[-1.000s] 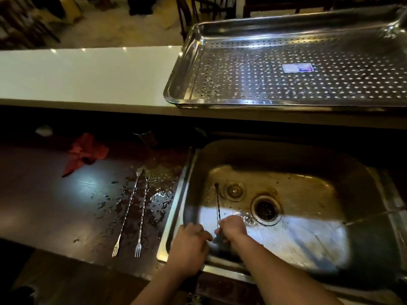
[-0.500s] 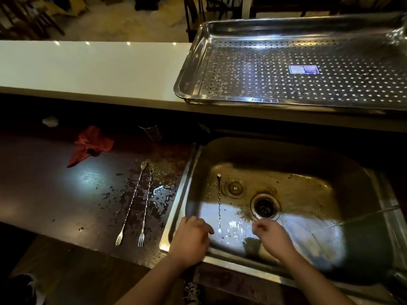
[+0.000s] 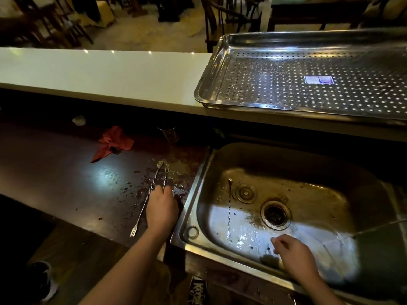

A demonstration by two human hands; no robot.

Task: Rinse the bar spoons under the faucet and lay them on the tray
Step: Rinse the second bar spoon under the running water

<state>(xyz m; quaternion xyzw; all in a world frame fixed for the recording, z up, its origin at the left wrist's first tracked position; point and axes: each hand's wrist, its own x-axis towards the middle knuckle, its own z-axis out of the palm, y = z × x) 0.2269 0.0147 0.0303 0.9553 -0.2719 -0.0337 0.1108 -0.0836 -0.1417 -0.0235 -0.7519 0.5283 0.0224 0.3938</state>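
Observation:
Two twisted-stem bar spoons lie side by side on the wet dark counter, fork ends toward me. The left bar spoon [image 3: 146, 200] is fully visible. My left hand [image 3: 161, 208] rests palm down over the right bar spoon [image 3: 166, 175], hiding its lower half; its grip is hidden. A third bar spoon [image 3: 229, 208] lies on the floor of the steel sink [image 3: 190, 201]. My right hand [image 3: 294, 257] hovers inside the sink, right of that spoon, fingers loosely curled and holding nothing. A thin water stream [image 3: 374, 227] comes in from the right. The perforated steel tray [image 3: 210, 82] sits on the raised white ledge.
A red cloth [image 3: 112, 143] and a small glass [image 3: 168, 133] sit at the back of the dark counter. The sink has a drain [image 3: 275, 214] and a stopper [image 3: 245, 192]. The white ledge [image 3: 99, 73] runs behind everything. My shoes show on the floor below.
My right hand let go of the spoon in the sink and moved right. My left hand left the sink's rim and moved left onto the counter spoons.

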